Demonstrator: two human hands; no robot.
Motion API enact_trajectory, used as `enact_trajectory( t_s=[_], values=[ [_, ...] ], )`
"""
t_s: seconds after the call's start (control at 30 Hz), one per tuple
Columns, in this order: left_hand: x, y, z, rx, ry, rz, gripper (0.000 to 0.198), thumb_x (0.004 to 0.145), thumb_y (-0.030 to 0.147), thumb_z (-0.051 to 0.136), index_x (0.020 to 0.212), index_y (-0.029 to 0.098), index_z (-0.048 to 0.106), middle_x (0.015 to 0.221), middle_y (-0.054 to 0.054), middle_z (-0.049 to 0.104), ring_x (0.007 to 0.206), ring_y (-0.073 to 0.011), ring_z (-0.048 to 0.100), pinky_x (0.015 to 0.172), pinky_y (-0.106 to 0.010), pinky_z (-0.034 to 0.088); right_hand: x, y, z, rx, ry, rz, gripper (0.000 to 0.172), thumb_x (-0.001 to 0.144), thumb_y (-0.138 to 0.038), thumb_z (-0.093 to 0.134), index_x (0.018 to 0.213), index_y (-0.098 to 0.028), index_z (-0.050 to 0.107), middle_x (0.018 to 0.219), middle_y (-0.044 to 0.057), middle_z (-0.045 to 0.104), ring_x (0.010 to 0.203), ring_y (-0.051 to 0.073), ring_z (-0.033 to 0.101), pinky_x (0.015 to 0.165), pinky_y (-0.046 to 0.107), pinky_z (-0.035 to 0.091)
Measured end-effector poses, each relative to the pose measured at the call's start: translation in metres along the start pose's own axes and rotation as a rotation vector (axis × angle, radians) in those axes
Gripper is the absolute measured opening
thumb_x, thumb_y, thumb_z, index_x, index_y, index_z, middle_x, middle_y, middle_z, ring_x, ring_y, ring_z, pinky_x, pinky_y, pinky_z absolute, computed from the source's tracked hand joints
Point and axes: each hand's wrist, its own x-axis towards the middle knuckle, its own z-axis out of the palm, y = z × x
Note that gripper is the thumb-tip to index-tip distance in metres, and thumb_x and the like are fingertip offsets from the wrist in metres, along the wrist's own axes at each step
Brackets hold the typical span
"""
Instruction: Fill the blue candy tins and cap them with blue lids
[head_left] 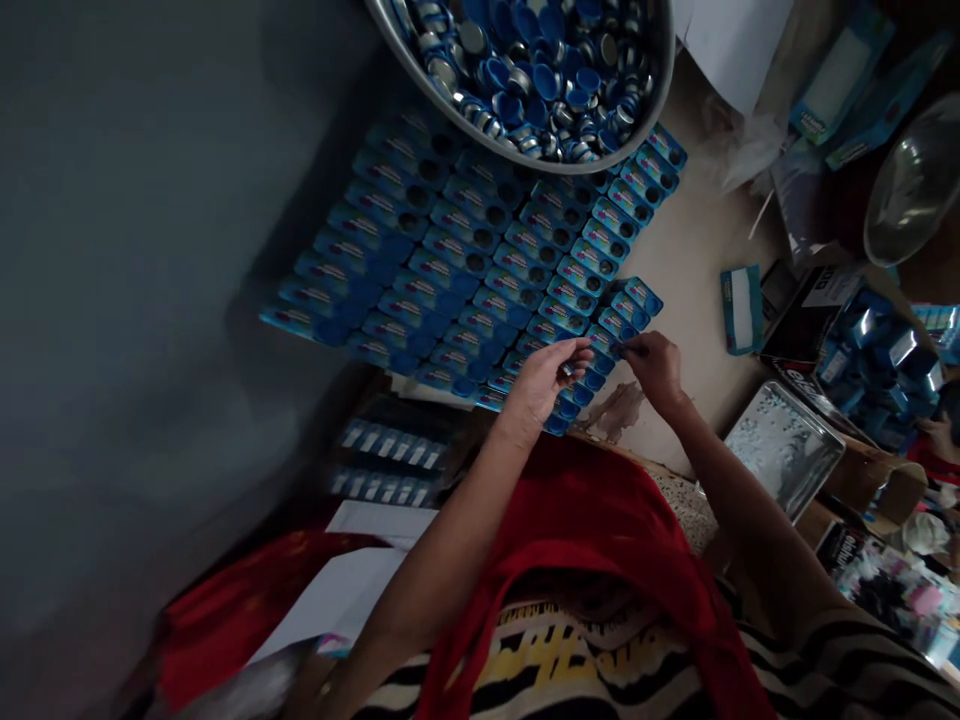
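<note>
Rows of blue printed cards (450,260) lie on the table, some with a dark round piece at one end. My left hand (551,375) is over their near edge, fingers curled around small round pieces that show at the fingertips. Just right of it, my right hand (654,368) pinches a small dark piece above the cards. Beyond both hands, a metal bowl (517,160) holds many small blue and silver round caps (544,80).
To the right are a blue box (741,310), a metal tray (784,450) with small bits, and a carton of blue packages (877,360). A steel bowl (911,185) stands at far right. A wall (135,250) rises on the left.
</note>
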Motion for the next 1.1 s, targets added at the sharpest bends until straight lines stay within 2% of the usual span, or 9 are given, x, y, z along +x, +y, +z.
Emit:
enact_trajectory(
  t_s=[0.2, 0.37, 0.47, 0.53, 0.67, 0.73, 0.8, 0.93, 1.1],
  values=[
    [-0.005, 0.021, -0.011, -0.005, 0.053, 0.145, 0.044, 0.075, 0.048, 0.091, 0.105, 0.018, 0.082, 0.099, -0.007, 0.08, 0.089, -0.0166, 0.072, 0.079, -0.025, 0.056, 0.018, -0.023, 0.0, -0.391, -0.141, 0.062, 0.019, 0.097, -0.021, 0.062, 0.111, -0.021, 0.075, 0.119, 0.01, 0.08, 0.108, 0.026, 0.074, 0.082, 0.032, 0.047],
    [-0.013, 0.037, -0.005, 0.033, 0.034, 0.204, 0.037, 0.074, 0.042, 0.088, 0.1, 0.018, 0.079, 0.095, -0.007, 0.078, 0.079, -0.0147, 0.068, 0.069, -0.024, 0.051, 0.031, -0.038, -0.01, -0.469, -0.236, 0.127, 0.03, 0.091, -0.031, 0.074, 0.121, -0.027, 0.069, 0.116, 0.008, 0.081, 0.106, 0.03, 0.076, 0.076, 0.034, 0.045],
    [-0.016, 0.068, 0.005, 0.085, 0.027, 0.284, 0.023, 0.078, 0.032, 0.084, 0.096, 0.019, 0.078, 0.093, -0.006, 0.077, 0.072, -0.0135, 0.061, 0.061, -0.023, 0.045, 0.029, -0.048, -0.021, -0.482, -0.259, 0.071, 0.03, 0.09, -0.027, 0.078, 0.119, -0.027, 0.069, 0.116, 0.01, 0.082, 0.105, 0.031, 0.077, 0.076, 0.035, 0.046],
    [-0.011, 0.107, 0.014, 0.15, 0.046, 0.403, 0.013, 0.084, 0.027, 0.08, 0.096, 0.022, 0.079, 0.095, -0.005, 0.076, 0.078, -0.0157, 0.062, 0.065, -0.024, 0.049, 0.032, -0.061, -0.035, -0.467, -0.266, 0.028, 0.022, 0.091, -0.029, 0.08, 0.111, -0.027, 0.072, 0.113, 0.01, 0.082, 0.106, 0.03, 0.077, 0.077, 0.034, 0.047],
    [0.026, 0.212, 0.045, 0.555, 0.149, 0.9, 0.016, 0.093, 0.019, 0.069, 0.106, 0.025, 0.077, 0.117, -0.005, 0.077, 0.122, -0.025, 0.065, 0.106, -0.032, 0.054, 0.082, -0.113, -0.084, -0.219, -0.007, -0.24, 0.021, 0.103, -0.038, 0.066, 0.118, -0.026, 0.074, 0.104, 0.005, 0.081, 0.096, 0.023, 0.075, 0.083, 0.033, 0.052],
    [0.054, 0.258, 0.063, 0.785, 0.23, 0.957, 0.017, 0.092, 0.013, 0.065, 0.103, 0.021, 0.075, 0.116, -0.008, 0.077, 0.126, -0.0277, 0.065, 0.118, -0.04, 0.049, 0.128, -0.145, -0.108, -0.205, 0.142, -0.375, 0.028, 0.105, -0.026, 0.057, 0.128, -0.022, 0.073, 0.108, 0.007, 0.079, 0.1, 0.023, 0.073, 0.093, 0.035, 0.053],
    [0.08, 0.287, 0.076, 1.01, 0.351, 0.9, 0.014, 0.09, 0.009, 0.065, 0.095, 0.018, 0.073, 0.115, -0.012, 0.077, 0.129, -0.0319, 0.066, 0.124, -0.049, 0.044, 0.175, -0.175, -0.121, -0.325, 0.149, -0.363, 0.04, 0.097, -0.011, 0.058, 0.134, -0.015, 0.07, 0.122, 0.014, 0.077, 0.113, 0.026, 0.071, 0.1, 0.038, 0.053],
    [0.118, 0.302, 0.082, 1.192, 0.447, 0.764, 0.008, 0.087, 0.012, 0.072, 0.082, 0.018, 0.069, 0.114, -0.02, 0.078, 0.135, -0.0396, 0.065, 0.127, -0.06, 0.038, 0.232, -0.214, -0.106, -0.446, -0.026, -0.3, 0.04, 0.09, -0.006, 0.066, 0.13, -0.007, 0.07, 0.133, 0.024, 0.072, 0.129, 0.037, 0.067, 0.109, 0.049, 0.054],
    [0.149, 0.301, 0.074, 0.851, 0.261, 0.84, 0.02, 0.09, 0.024, 0.08, 0.077, 0.019, 0.065, 0.109, -0.017, 0.079, 0.143, -0.0425, 0.06, 0.132, -0.065, 0.03, 0.236, -0.226, -0.066, -0.328, 0.029, -0.162, 0.053, 0.099, -0.011, 0.061, 0.151, -0.008, 0.052, 0.152, 0.027, 0.056, 0.129, 0.035, 0.069, 0.107, 0.051, 0.057]
  ],
)
